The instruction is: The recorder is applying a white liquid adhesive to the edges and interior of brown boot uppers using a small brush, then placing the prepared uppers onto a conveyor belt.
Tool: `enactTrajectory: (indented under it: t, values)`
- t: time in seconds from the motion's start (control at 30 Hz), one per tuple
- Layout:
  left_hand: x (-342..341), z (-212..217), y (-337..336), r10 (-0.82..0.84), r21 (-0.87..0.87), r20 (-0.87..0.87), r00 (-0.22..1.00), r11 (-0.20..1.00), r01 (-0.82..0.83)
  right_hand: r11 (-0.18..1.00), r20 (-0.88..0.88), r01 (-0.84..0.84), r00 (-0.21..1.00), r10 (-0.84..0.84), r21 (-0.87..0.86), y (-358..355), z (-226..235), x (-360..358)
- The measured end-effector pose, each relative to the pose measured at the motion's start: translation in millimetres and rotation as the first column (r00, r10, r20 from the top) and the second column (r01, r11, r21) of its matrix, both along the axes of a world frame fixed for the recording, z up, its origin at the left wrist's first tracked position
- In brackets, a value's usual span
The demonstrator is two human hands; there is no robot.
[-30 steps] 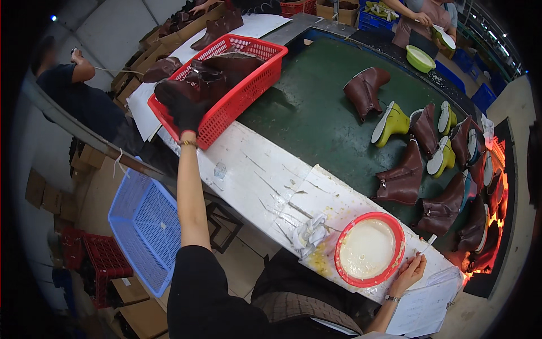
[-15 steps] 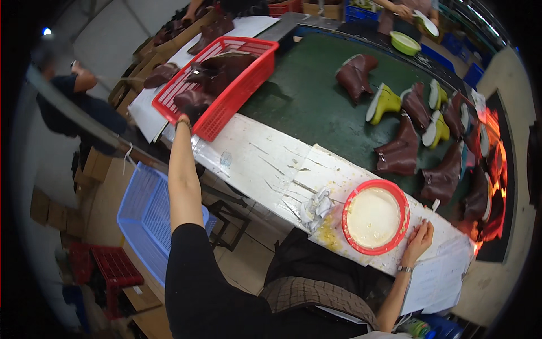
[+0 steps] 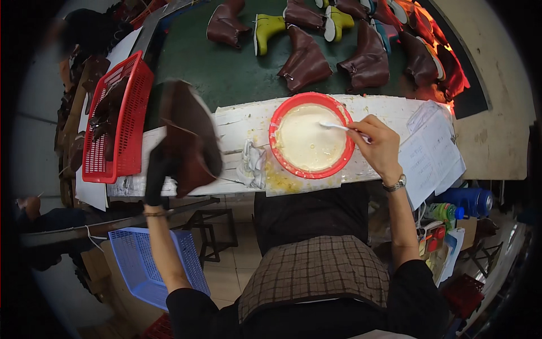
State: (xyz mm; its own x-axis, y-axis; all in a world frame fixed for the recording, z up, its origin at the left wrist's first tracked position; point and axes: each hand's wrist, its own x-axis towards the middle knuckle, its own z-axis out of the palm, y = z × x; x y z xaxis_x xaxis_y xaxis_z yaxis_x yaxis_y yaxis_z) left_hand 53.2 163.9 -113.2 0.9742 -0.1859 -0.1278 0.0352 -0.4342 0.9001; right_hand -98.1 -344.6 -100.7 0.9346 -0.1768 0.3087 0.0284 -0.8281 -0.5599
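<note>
My left hand (image 3: 160, 169), in a black glove, is closed on a dark brown leather boot upper (image 3: 196, 144), which is blurred by motion and held above the white board. In my right hand (image 3: 379, 146) is a thin white-handled brush (image 3: 336, 126), pinched between thumb and fingers. The brush's tip reaches into cream-coloured liquid (image 3: 307, 141) in a round red bowl (image 3: 275, 148). A crumpled white cloth (image 3: 252, 164) lies left of the bowl, beside yellowish dried smears.
A red slatted basket (image 3: 127, 121) with more uppers stands at left. Brown uppers (image 3: 305, 59) and lime-green boot shapes (image 3: 269, 29) rest on a dark green surface (image 3: 186, 53). Orange glow shows at far right. Papers (image 3: 432, 155) lie right; a blue basket (image 3: 135, 260) sits below.
My left hand has come out of the red basket with a boot upper and moved right. My right hand has brought the brush into the bowl. The view has turned and shifted.
</note>
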Motion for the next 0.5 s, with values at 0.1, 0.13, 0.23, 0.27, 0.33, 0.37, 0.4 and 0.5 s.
enactTrajectory:
  t: [0.1, 0.13, 0.23, 0.27, 0.33, 0.37, 0.4, 0.5]
  values:
    - [-15, 4, -37, -0.364, 0.248, -0.015, 0.931, 0.901, 0.356, 0.989, 0.001, -0.054, 0.998, 0.055, -0.139, 7, 2, 2]
    - [-15, -3, -48, -0.299, 0.157, 0.033, 0.954, 0.944, 0.291, 0.985, 0.019, -0.056, 0.998, 0.06, -0.164, 9, 1, 1]
    - [-21, 1, -98, -0.152, 0.234, 0.109, 0.982, 0.964, 0.123, 0.954, 0.013, -0.088, 0.995, 0.096, -0.288, 11, -1, 3]
    - [-22, 7, -106, -0.076, 0.397, 0.154, 0.985, 0.918, 0.009, 0.953, 0.02, -0.098, 0.994, 0.109, -0.286, 12, 0, 4]
    - [-11, -11, -99, -0.043, 0.408, 0.23, 0.972, 0.911, -0.056, 0.938, 0.041, -0.089, 0.993, 0.109, -0.335, 13, 4, 3]
    - [-6, -14, -95, -0.027, 0.412, 0.299, 0.954, 0.905, -0.103, 0.938, 0.052, -0.096, 0.991, 0.12, -0.332, 13, 5, 2]
    - [-4, -12, -86, -0.016, 0.318, 0.401, 0.916, 0.94, -0.123, 0.944, 0.072, -0.059, 0.994, 0.086, -0.324, 11, 7, 0]
    - [-12, 35, -99, 0.094, 0.127, 0.064, 0.993, 0.987, -0.102, 0.963, 0.06, 0.026, 0.998, -0.011, -0.266, 0, 5, -11]
